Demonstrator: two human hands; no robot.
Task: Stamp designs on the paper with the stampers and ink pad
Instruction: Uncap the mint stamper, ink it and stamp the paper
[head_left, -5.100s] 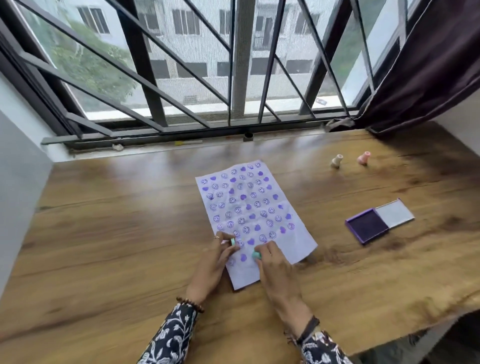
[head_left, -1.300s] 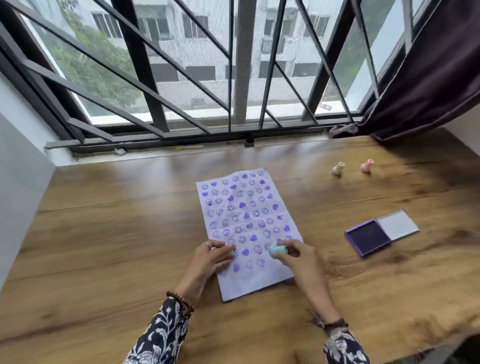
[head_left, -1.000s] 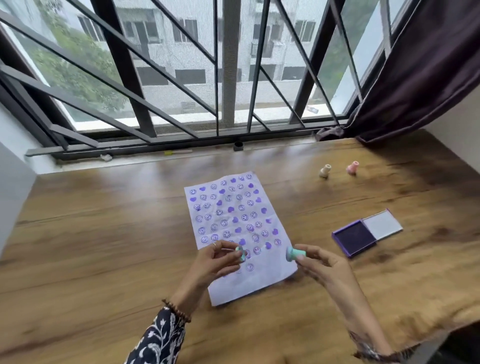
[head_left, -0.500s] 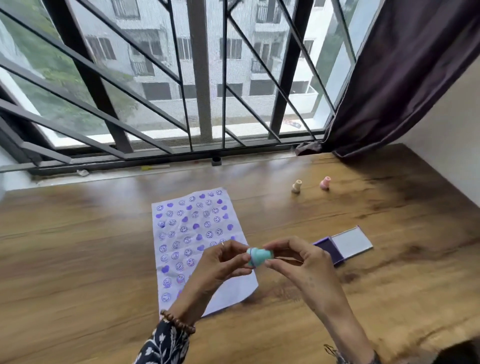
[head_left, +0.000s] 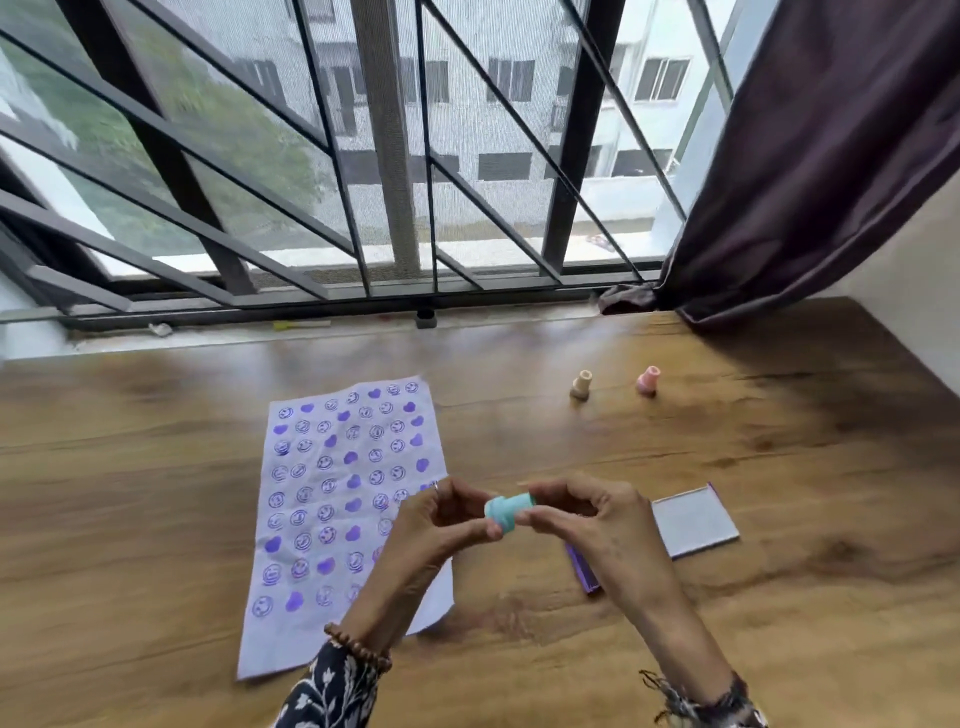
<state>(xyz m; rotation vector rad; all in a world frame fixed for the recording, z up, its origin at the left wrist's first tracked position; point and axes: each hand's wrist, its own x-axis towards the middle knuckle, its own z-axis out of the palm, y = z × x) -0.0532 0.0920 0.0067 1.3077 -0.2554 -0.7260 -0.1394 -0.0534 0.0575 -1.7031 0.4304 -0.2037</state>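
The white paper (head_left: 332, 467) lies flat on the wooden table (head_left: 130, 467), covered with several purple smiley and heart prints. Both hands are raised above the table between the paper and the ink pad. My left hand (head_left: 441, 525) and my right hand (head_left: 587, 525) pinch a teal stamper (head_left: 509, 512) between their fingertips, end to end. Whether it is one piece or two pressed together I cannot tell. The purple ink pad (head_left: 582, 569) is mostly hidden behind my right hand. Its open lid (head_left: 693, 519) shows to the right.
A beige stamper (head_left: 581, 385) and a pink stamper (head_left: 648, 381) stand at the back right of the table. A barred window (head_left: 389, 208) runs along the far edge. A dark curtain (head_left: 810, 156) hangs at the right, beside a white wall.
Both hands lifted off the paper, each with a teal stamper, and came together to the right of the paper. The view swung right.
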